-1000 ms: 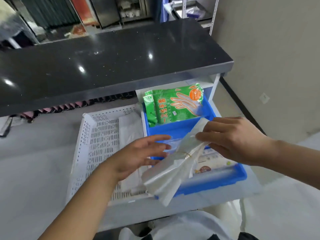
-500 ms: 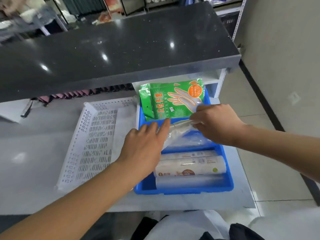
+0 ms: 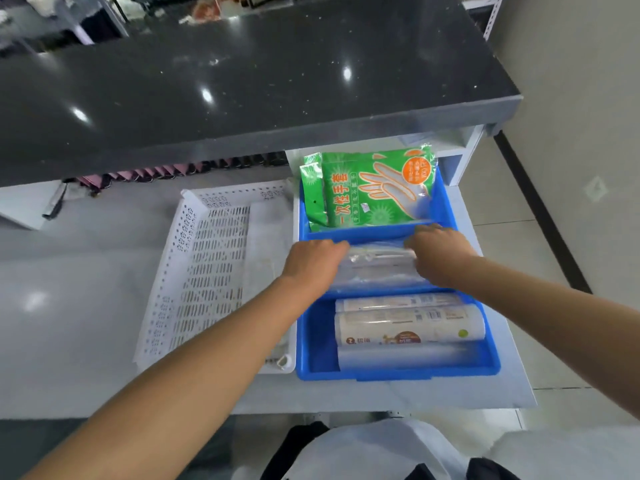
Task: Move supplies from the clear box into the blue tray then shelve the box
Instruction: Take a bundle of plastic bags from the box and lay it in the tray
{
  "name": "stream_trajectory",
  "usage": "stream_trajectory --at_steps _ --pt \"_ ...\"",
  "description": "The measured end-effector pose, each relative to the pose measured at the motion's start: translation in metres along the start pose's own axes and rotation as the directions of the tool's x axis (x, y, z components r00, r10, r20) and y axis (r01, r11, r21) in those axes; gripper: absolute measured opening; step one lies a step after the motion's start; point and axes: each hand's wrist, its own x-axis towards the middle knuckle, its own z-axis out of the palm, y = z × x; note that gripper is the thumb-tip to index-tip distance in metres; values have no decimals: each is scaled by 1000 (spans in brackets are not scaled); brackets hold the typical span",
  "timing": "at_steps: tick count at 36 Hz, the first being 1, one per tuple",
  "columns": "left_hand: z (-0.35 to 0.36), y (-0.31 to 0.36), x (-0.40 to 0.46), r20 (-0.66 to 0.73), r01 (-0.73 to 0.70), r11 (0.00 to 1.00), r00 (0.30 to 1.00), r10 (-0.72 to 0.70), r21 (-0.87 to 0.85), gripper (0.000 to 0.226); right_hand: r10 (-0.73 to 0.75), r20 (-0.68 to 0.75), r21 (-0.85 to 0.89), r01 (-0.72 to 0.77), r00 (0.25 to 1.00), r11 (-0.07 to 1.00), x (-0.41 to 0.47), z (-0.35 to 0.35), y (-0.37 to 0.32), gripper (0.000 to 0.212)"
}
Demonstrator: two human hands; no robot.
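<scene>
Plastic bags (image 3: pixel 375 268), a clear bundle that a second ago hung lifted above the blue tray (image 3: pixel 398 370) in the right hand, now lie down in the tray's middle compartment. Both hands are on the bundle: the left hand (image 3: pixel 313 263) presses its left end with fingers curled over it, and the right hand (image 3: pixel 438 254) grips its right end, fingers bent down onto the plastic. So this item looks all but placed; letting go remains. The far compartment holds green glove packs (image 3: pixel 370 192) leaning upright, and the near one holds rolls (image 3: pixel 408 327) lying flat. No clear box shows here, so I cannot tell how much is left to move, and shelving seems still ahead. Just left of the tray, touching it, sits a white perforated basket (image 3: pixel 207 258) with a pale sheet in it. Both rest on a light grey lower counter (image 3: pixel 69 271), under a dark speckled upper countertop (image 3: pixel 242 81) that reflects ceiling lights. Beige floor tiles lie to the right
</scene>
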Motion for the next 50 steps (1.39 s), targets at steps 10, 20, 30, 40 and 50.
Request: stream_trajectory --at_steps 10,20,30,40,50 --pt "21 -15 6 57 -63 996 996 67 -64 45 79 91 60 -85 993 995 -4 -3 5 38" --pt "-10 -24 30 -14 28 982 999 -32 -186 41 100 78 123 -109 992 986 10 -29 18 38" --pt "39 17 -2 42 90 949 996 -82 -301 69 39 -92 119 -28 995 993 -31 38 7 67" --pt "41 25 4 49 176 929 984 -170 -325 69 24 -155 187 5 988 982 -30 38 14 65" --pt "19 39 -31 10 261 779 950 -311 -570 63 59 -194 408 26 979 912 -42 28 23 57"
